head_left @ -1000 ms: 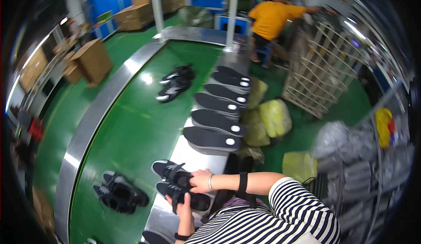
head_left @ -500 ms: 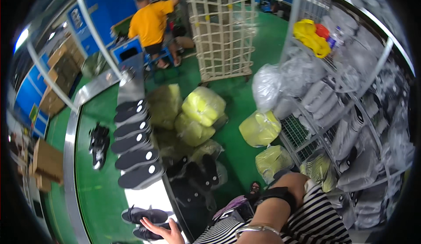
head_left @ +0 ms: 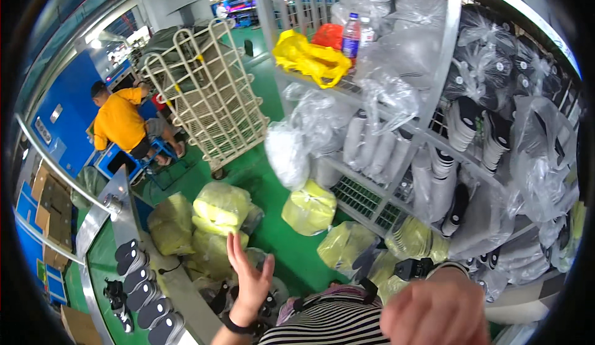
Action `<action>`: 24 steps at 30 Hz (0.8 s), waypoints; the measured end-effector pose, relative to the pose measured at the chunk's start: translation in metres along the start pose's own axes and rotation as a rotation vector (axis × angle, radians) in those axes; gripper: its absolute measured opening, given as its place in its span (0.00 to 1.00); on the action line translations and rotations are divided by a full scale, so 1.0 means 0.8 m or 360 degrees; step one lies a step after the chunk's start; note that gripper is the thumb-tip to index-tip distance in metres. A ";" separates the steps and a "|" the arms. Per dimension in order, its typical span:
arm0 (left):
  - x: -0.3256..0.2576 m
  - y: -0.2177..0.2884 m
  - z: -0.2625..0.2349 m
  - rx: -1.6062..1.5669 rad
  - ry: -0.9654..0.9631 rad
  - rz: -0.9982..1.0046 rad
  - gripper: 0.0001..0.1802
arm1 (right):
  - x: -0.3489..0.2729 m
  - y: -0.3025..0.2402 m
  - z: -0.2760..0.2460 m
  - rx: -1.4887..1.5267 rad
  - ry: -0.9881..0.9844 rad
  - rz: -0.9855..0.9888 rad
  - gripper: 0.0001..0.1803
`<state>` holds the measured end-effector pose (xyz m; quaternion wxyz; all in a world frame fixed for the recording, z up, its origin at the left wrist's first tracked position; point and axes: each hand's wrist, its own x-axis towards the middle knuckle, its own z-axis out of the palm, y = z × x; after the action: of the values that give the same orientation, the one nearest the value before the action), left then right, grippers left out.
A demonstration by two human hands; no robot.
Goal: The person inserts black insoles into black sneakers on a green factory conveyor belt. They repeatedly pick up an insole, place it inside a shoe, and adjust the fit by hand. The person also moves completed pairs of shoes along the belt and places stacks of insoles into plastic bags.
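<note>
My left hand is raised near the bottom centre, a black band at its wrist. Its fingers are spread and hold nothing. Beyond it lie clear bags of yellow-green goods on the floor. My right hand is close at the lower right, with a bracelet and a small black device at the wrist. Its fingers look bent, but blur hides whether they hold anything. Dark insoles with white dots lie in short stacks along the metal-edged bench to the left, beside a black shoe.
A metal rack on the right holds bagged grey insoles, a yellow bag and a bottle. Ahead stands a cream wire trolley. A person in an orange top sits beyond the bench.
The view has swung right toward the rack. My left hand has left the dark shoes on the bench. My right hand has come into view at the lower right.
</note>
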<state>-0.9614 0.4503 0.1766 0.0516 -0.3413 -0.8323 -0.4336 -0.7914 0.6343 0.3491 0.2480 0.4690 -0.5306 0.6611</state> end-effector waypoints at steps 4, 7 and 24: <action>0.109 0.038 0.073 -0.0070 -0.0281 0.0536 0.44 | 0.006 -0.025 -0.004 0.0417 -0.0201 -0.0011 0.31; 0.186 0.042 0.120 -0.0045 -0.0345 0.0796 0.44 | -0.013 -0.017 0.004 0.0471 0.0200 -0.0061 0.32; 0.619 0.040 0.288 0.0681 0.0125 0.1519 0.49 | 0.007 0.072 -0.178 -0.0708 0.0517 0.0568 0.43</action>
<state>-1.2702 0.8966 0.2449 0.3432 -0.6478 -0.6516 -0.1946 -0.8923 0.7484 0.3274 0.3060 0.1914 -0.6894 0.6281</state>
